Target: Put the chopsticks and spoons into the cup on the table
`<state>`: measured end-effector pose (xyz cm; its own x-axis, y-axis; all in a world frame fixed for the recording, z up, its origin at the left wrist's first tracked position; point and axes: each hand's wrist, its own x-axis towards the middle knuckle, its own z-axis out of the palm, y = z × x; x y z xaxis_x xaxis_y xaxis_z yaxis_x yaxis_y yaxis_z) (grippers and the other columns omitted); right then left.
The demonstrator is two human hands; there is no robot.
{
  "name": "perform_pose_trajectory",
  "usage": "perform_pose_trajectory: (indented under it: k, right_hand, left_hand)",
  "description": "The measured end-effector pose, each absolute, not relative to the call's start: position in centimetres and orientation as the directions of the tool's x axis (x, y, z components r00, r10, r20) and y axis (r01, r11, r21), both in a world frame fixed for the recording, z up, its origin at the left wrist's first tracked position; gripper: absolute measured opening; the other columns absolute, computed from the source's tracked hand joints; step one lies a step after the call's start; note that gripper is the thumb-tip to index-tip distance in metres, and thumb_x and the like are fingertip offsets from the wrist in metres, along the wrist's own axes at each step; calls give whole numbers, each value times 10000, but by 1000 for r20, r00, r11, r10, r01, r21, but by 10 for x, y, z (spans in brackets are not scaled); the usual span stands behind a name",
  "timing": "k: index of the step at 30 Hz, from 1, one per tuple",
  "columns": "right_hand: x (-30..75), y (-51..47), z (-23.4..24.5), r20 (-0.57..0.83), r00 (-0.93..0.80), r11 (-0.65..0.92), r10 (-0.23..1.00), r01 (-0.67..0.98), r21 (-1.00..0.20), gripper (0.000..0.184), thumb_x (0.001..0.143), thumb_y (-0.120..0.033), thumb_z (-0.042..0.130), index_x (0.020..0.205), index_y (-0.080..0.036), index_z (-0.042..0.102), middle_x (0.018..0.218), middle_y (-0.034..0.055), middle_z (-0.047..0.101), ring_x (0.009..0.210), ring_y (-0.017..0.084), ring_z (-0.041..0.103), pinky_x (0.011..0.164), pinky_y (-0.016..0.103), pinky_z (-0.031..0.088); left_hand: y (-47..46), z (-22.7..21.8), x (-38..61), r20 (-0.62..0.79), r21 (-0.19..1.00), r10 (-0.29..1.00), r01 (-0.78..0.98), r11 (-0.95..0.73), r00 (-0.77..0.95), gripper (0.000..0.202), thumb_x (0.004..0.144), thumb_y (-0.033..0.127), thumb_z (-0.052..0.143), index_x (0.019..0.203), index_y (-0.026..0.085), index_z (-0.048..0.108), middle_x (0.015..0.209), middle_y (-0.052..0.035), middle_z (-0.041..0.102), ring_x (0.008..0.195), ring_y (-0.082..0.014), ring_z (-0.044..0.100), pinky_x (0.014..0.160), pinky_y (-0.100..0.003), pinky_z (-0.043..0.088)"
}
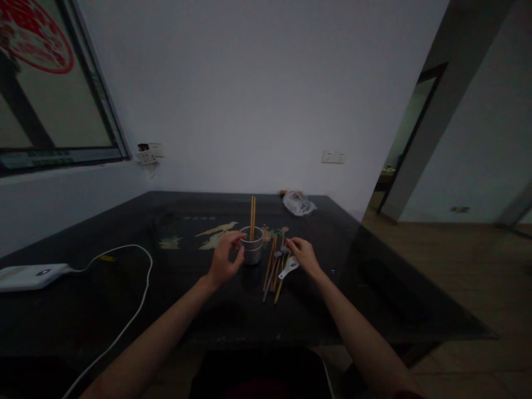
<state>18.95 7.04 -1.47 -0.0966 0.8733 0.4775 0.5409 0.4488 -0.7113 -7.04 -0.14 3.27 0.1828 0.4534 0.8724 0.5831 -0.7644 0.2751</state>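
A small metal cup (252,250) stands in the middle of the dark table (124,310) with a pair of wooden chopsticks (252,217) upright in it. My left hand (225,258) curls round the cup's left side, fingers touching its rim. To the right of the cup lie several chopsticks (271,265), metal spoons and a white ceramic spoon (289,267). My right hand (303,254) rests on the upper ends of these utensils, fingers bent down onto them; whether it grips one is unclear.
A white device (29,276) with a white cable (133,288) lies at the table's left. A crumpled plastic bag (298,204) sits at the far edge by the wall. The table's right edge (415,310) borders wooden floor and a doorway.
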Motion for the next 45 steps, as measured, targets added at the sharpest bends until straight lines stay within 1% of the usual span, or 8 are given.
perform_pose_trajectory:
  k: [2, 4, 7, 10, 13, 21, 35, 45]
  right_hand:
    - [189, 70, -14, 483, -101, 454, 870, 549, -702, 380, 866, -430, 461, 739, -146, 679, 717, 59, 677, 653, 170, 587, 610, 240, 398]
    - [188, 69, -13, 487, -110, 460, 866, 557, -692, 373, 870, -417, 460, 733, -148, 679, 723, 61, 679, 663, 172, 589, 619, 241, 401]
    - [188, 69, -12, 495, -127, 473, 860, 566, -676, 358, 874, -394, 458, 729, -148, 674, 724, 62, 679, 674, 173, 589, 628, 239, 402]
    - [188, 70, -13, 496, -151, 483, 855, 579, -657, 303, 863, -347, 480, 740, -151, 675, 734, 57, 678, 675, 167, 585, 630, 236, 397]
    - [187, 70, -14, 488, -177, 487, 855, 602, -633, 266, 858, -313, 493, 745, -156, 676, 728, 48, 670, 666, 157, 574, 620, 230, 386]
    - [181, 65, -14, 470, -249, 508, 847, 642, -575, 216, 849, -283, 536, 758, -159, 688, 724, 43, 650, 654, 151, 556, 597, 234, 366]
    - [177, 58, -8, 401, -408, 565, 820, 683, -462, 208, 854, -213, 548, 727, -167, 706, 736, 43, 626, 710, 143, 545, 644, 234, 373]
    - [184, 63, -8, 434, -325, 522, 840, 701, -486, 190, 850, -245, 554, 784, -159, 711, 748, 48, 639, 690, 146, 550, 627, 232, 375]
  left_hand:
    - [-13, 44, -54, 726, 199, 483, 524, -828, 489, 224, 884, 194, 411, 1069, 188, 539, 931, -49, 608, 819, -139, 589, 748, -271, 478]
    - [-20, 50, -32, 470, 167, 564, 559, -812, 679, 227, 908, 244, 391, 1055, 197, 558, 940, -51, 626, 842, -151, 611, 758, -269, 479]
    - [-19, 44, -3, 164, 105, 767, 762, -638, 620, 228, 914, 291, 386, 1016, 187, 561, 943, -82, 646, 829, -198, 645, 732, -302, 496]
    - [-12, 26, 9, 32, 16, 863, 864, -504, 503, 244, 919, 277, 356, 1045, 176, 539, 958, -120, 655, 836, -255, 664, 716, -359, 510]
    - [-7, 13, 8, 20, 19, 896, 896, -444, 444, 259, 922, 263, 343, 1118, 181, 489, 968, -129, 659, 859, -281, 667, 702, -377, 515]
    - [-10, 9, 2, -1, 20, 922, 922, -387, 387, 249, 931, 297, 345, 1134, 183, 434, 946, -139, 665, 880, -277, 668, 721, -374, 508]
    - [-8, 9, 3, 15, 105, 937, 931, -350, 350, 256, 912, 344, 394, 1130, 217, 440, 988, -102, 668, 908, -255, 658, 750, -338, 487]
    - [-6, 5, 1, 39, 115, 933, 926, -360, 358, 293, 877, 458, 419, 949, 215, 567, 924, -90, 680, 867, -249, 658, 747, -345, 484]
